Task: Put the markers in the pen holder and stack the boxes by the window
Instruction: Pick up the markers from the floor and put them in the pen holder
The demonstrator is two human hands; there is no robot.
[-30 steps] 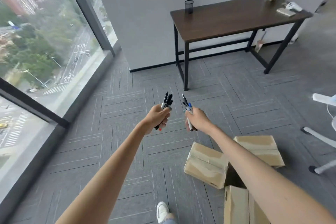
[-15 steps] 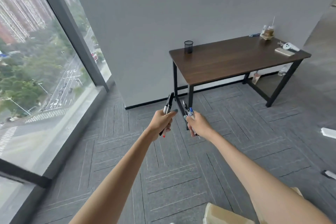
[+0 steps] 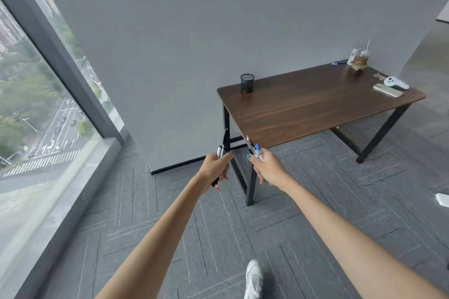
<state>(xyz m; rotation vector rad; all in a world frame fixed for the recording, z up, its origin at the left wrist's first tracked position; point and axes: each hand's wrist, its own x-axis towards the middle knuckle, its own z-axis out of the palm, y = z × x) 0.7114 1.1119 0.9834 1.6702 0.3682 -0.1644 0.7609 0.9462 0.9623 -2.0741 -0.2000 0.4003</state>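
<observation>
My left hand (image 3: pixel 217 167) is closed around a bundle of dark markers (image 3: pixel 223 147) whose tips stick up and whose red end shows below the fist. My right hand (image 3: pixel 268 168) grips another bundle of markers (image 3: pixel 254 148), one with a blue cap. Both hands are held out in front of the near left corner of the brown table (image 3: pixel 315 107). A black mesh pen holder (image 3: pixel 247 83) stands upright on that table's far left corner, well beyond both hands. No boxes are in view.
The window (image 3: pixel 36 116) with its low sill runs along the left. At the table's far right end are a drink cup (image 3: pixel 361 58), a white controller (image 3: pixel 394 82) and a flat pale object (image 3: pixel 388 90). My white shoe (image 3: pixel 254 278) is on the grey carpet.
The view has lifted and moved toward the table, so the cardboard boxes on the floor dropped out of sight. Both hands kept their markers and are closer to the table corner.
</observation>
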